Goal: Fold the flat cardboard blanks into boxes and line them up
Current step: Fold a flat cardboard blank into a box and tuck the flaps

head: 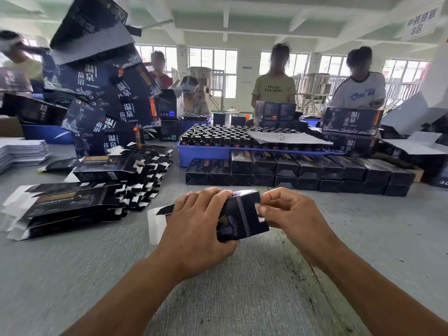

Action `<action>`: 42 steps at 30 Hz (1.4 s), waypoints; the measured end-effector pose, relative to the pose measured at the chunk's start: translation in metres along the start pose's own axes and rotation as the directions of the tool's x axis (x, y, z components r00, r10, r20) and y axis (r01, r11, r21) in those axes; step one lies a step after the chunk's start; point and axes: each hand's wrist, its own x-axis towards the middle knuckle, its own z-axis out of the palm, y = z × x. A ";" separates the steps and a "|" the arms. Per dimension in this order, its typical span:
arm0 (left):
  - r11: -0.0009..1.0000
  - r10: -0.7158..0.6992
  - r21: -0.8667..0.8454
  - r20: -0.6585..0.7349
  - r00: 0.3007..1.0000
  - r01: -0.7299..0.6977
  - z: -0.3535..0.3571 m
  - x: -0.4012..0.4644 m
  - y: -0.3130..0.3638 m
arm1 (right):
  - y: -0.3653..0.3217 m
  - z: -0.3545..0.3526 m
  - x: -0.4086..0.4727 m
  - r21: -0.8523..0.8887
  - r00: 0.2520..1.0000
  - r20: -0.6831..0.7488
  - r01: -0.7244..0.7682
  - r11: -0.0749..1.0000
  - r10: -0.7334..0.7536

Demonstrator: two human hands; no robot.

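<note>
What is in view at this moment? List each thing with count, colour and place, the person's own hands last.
box being folded: one, black, centre, held above the table
flat blanks: a stack, too many to count, black with white insides, left on the table
folded boxes: two-tier row, count unclear, black, centre-right behind the hands
blue tray: one, behind that row, full of dark bottles
large printed cartons: a leaning pile, black, far left
white sheets: one stack, left edge
table: one, grey
other workers: at least five, far side
left hand: grips the box
right hand: pinches a flap on the box's right edge
</note>
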 end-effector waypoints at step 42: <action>0.987 0.133 -0.075 -0.142 0.981 -0.145 -0.007 -0.007 0.011 | -0.007 0.004 -0.025 -0.257 0.960 -0.078 0.243 0.935 -0.270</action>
